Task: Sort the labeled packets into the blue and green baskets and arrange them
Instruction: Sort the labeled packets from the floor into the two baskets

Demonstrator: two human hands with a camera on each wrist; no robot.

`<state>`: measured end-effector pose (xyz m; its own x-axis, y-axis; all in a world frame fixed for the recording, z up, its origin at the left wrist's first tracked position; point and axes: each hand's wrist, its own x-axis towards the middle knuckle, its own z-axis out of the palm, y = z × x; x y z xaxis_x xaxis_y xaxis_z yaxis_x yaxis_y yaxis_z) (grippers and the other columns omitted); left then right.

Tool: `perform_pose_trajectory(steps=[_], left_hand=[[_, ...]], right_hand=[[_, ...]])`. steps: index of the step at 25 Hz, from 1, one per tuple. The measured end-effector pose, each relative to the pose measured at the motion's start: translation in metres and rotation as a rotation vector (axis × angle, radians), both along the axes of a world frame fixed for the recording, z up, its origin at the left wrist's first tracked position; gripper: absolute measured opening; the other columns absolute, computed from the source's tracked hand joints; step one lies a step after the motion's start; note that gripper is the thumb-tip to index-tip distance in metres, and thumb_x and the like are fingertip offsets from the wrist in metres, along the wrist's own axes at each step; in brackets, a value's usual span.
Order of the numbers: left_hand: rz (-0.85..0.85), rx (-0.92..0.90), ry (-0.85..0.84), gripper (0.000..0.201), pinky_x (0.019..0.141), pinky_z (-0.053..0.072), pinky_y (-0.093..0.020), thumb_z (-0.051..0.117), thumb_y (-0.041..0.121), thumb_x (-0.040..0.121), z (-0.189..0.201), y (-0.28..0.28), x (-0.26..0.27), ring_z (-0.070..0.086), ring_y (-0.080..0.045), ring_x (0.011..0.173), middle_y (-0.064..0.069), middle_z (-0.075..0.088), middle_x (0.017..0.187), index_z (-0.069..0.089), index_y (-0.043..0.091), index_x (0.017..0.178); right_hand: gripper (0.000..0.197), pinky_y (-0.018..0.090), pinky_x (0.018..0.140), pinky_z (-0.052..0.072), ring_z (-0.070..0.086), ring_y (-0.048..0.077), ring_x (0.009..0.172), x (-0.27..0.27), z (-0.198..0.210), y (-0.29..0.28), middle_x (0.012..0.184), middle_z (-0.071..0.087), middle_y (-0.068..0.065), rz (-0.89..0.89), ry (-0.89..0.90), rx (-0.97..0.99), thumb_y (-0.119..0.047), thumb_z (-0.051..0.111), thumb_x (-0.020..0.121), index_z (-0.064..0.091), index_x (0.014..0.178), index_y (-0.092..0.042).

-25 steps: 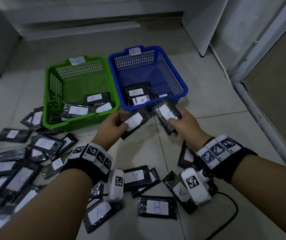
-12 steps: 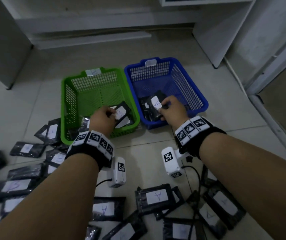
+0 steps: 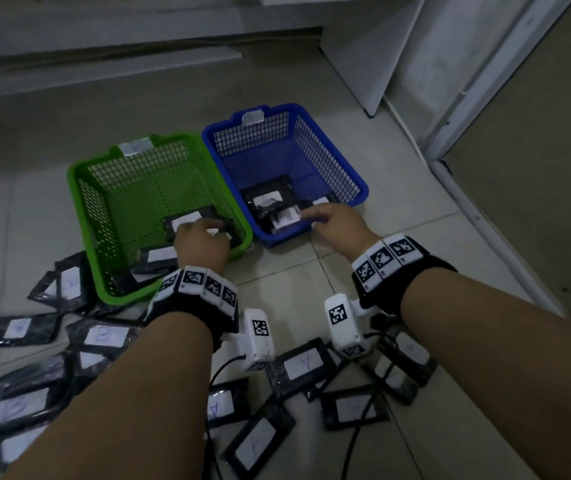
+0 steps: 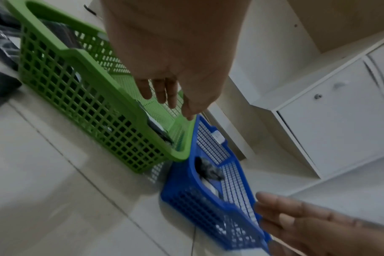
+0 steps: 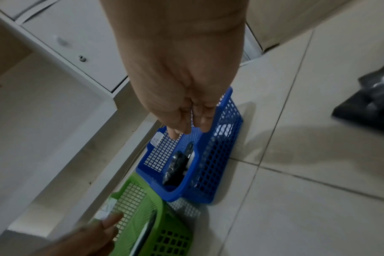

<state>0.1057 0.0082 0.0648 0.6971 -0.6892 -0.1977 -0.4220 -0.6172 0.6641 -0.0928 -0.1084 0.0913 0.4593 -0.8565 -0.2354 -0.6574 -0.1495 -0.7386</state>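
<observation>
You're at the drop-off: your left hand point(image 3: 201, 242) hangs over the green basket point(image 3: 83, 216) near its front right corner, your right hand point(image 3: 337, 225) over the blue basket's point(image 3: 353, 183) front edge, fingers loose and empty. Packets point(image 3: 187, 220) lie inside; next, the loose ones point(image 3: 303, 367) on the floor point(image 3: 415, 271).

The left hand point(image 3: 201, 244) hides part of the black labelled packets point(image 3: 187, 221) in the green mesh plastic basket point(image 3: 83, 216); the handwritten letters on both basket tags are unreadable; packets at the floor's left edge blur.
</observation>
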Motion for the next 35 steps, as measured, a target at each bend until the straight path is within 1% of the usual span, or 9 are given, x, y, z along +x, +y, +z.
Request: perform_pose_trajectory(steps=[4, 8, 12, 14, 17, 20, 25, 29, 35], left_hand=[[-0.196, -0.107, 0.015, 0.025, 0.086, 0.047, -0.028, 0.054, 0.013, 0.080, 0.008, -0.010, -0.065, 0.063, -0.029, 0.094, -0.013, 0.067, 0.105, 0.072, 0.023, 0.095], [-0.328, -0.116, 0.150, 0.022, 0.084, 0.045, -0.022, 0.056, 0.007, 0.084, -0.001, -0.031, -0.131, 0.064, -0.018, 0.095, -0.002, 0.069, 0.104, 0.069, 0.023, 0.091], [-0.407, -0.018, 0.144, 0.021, 0.084, 0.042, -0.019, 0.058, 0.009, 0.084, -0.033, -0.056, -0.191, 0.063, -0.019, 0.095, -0.003, 0.067, 0.108, 0.070, 0.022, 0.095], [-0.397, 0.072, 0.177, 0.026, 0.083, 0.040, -0.017, 0.062, 0.015, 0.084, -0.050, -0.070, -0.224, 0.062, -0.020, 0.098, -0.006, 0.064, 0.111, 0.067, 0.018, 0.109], [-0.390, 0.273, 0.241, 0.057, 0.088, 0.042, -0.025, 0.073, 0.026, 0.077, -0.071, -0.075, -0.260, 0.056, -0.024, 0.107, -0.010, 0.051, 0.121, 0.051, 0.014, 0.128], [-0.302, 0.298, 0.233, 0.062, 0.080, 0.041, -0.025, 0.077, 0.019, 0.071, -0.080, -0.077, -0.283, 0.054, -0.026, 0.106, -0.012, 0.049, 0.119, 0.047, 0.011, 0.125], [-0.270, 0.383, 0.187, 0.044, 0.077, 0.038, -0.021, 0.074, 0.020, 0.074, -0.077, -0.087, -0.278, 0.054, -0.022, 0.106, -0.009, 0.057, 0.114, 0.055, 0.012, 0.114], [-0.256, 0.354, 0.155, 0.068, 0.091, 0.046, -0.034, 0.083, 0.026, 0.062, -0.076, -0.079, -0.295, 0.049, -0.022, 0.107, -0.006, 0.043, 0.118, 0.047, 0.012, 0.117], [-0.143, 0.355, 0.261, 0.050, 0.072, 0.040, -0.020, 0.082, 0.024, 0.067, -0.079, -0.078, -0.286, 0.056, -0.014, 0.089, 0.000, 0.062, 0.101, 0.055, 0.013, 0.109]], right_hand=[[0.030, 0.020, 0.090, 0.044, 0.063, 0.017, 0.107, -0.061, 0.012, 0.009, 0.113, 0.069, 0.005, -0.036, 0.035, -0.007, 0.000, 0.056, 0.085, 0.071, 0.108, -0.012], [0.028, 0.030, 0.097, 0.048, 0.063, 0.020, 0.105, -0.126, -0.019, -0.001, 0.111, 0.070, 0.006, -0.098, 0.043, 0.040, 0.001, 0.054, 0.086, 0.071, 0.102, -0.015], [0.028, 0.021, 0.085, 0.045, 0.062, 0.026, 0.105, -0.185, -0.061, -0.017, 0.113, 0.067, 0.011, -0.109, 0.130, 0.021, -0.001, 0.055, 0.085, 0.071, 0.105, -0.013], [0.032, 0.028, 0.091, 0.045, 0.058, 0.031, 0.111, -0.216, -0.080, -0.027, 0.117, 0.064, 0.011, -0.086, 0.294, -0.028, -0.016, 0.061, 0.081, 0.067, 0.112, -0.021], [0.061, 0.039, 0.099, 0.038, 0.041, 0.031, 0.123, -0.246, -0.090, -0.024, 0.131, 0.046, 0.006, -0.070, 0.437, 0.041, -0.043, 0.071, 0.072, 0.051, 0.129, -0.030], [0.086, 0.042, 0.097, 0.039, 0.031, 0.028, 0.122, -0.253, -0.091, -0.015, 0.132, 0.033, 0.006, 0.027, 0.462, 0.018, -0.058, 0.076, 0.061, 0.042, 0.136, -0.033], [0.053, 0.037, 0.086, 0.038, 0.033, 0.025, 0.113, -0.244, -0.097, -0.022, 0.118, 0.035, 0.003, 0.006, 0.444, -0.037, -0.048, 0.078, 0.060, 0.060, 0.106, -0.030], [0.032, 0.036, 0.091, 0.041, 0.034, 0.025, 0.113, -0.239, -0.097, -0.034, 0.114, 0.035, 0.002, -0.047, 0.395, 0.097, -0.040, 0.074, 0.070, 0.063, 0.097, -0.026], [0.026, 0.035, 0.094, 0.040, 0.034, 0.026, 0.114, -0.240, -0.099, -0.040, 0.117, 0.040, 0.005, -0.112, 0.332, 0.171, -0.039, 0.066, 0.081, 0.067, 0.101, -0.023]])
